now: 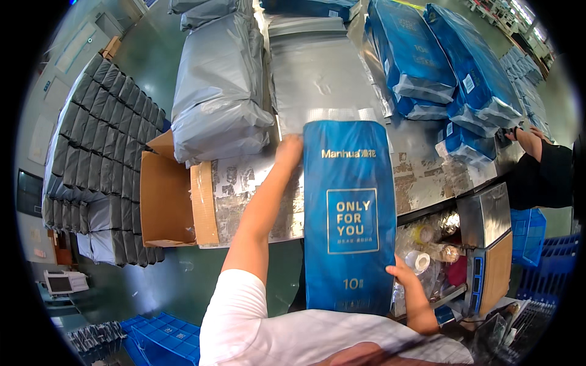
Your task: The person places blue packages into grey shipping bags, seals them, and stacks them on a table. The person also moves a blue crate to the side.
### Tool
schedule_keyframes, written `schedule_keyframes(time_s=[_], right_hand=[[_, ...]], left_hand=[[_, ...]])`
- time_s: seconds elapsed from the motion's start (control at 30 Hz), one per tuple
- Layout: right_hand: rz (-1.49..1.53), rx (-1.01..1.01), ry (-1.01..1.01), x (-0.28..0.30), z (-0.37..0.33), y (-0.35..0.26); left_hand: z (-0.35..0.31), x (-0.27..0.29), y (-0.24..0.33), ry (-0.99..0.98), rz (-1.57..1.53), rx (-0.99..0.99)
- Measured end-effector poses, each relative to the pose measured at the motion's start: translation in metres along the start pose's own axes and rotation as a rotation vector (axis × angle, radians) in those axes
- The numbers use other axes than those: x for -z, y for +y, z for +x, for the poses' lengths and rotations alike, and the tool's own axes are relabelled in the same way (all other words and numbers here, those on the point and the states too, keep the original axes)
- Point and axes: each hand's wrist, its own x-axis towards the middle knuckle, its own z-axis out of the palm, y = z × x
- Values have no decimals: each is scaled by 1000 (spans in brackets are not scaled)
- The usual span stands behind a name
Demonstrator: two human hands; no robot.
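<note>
Close to our white shirt (244, 311), we hold a large blue package (349, 213) with its printed face up and its long sides running away from us, the near end over the table's front edge and the far end above the tabletop. Our right hand (406, 277) grips the lower right side, fingertips bent onto the edge and palm outside it. Our left hand (290, 149) meets the opposite side near the far corner, its fingertips hidden, so we cannot tell how tightly they close. The package lies between the two sets of fingers. Tape rolls (419, 261) sit at right below the scuffed metal table (415, 161); an open cardboard box (165, 195) stands at left. Beyond, flat grey bags (317, 67) lie between a bulky grey parcel (217, 85) and stacked blue packs (415, 49). A co-worker's arm (530, 145) reaches in at far right; dark parcels (97, 140) rise at far left.
</note>
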Motion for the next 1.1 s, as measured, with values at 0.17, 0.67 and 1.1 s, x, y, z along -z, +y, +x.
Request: schedule_keyframes(time_s=[0.17, 0.67, 1.1], right_hand=[[-152, -40, -21, 9, 2, -11], [-1958, 583, 582, 84, 307, -224], [-1286, 522, 999, 73, 282, -169]], left_hand=[[25, -18, -23, -54, 178, -210], [78, 5, -21, 13, -441, 341], [11, 3, 6, -81, -207, 312]])
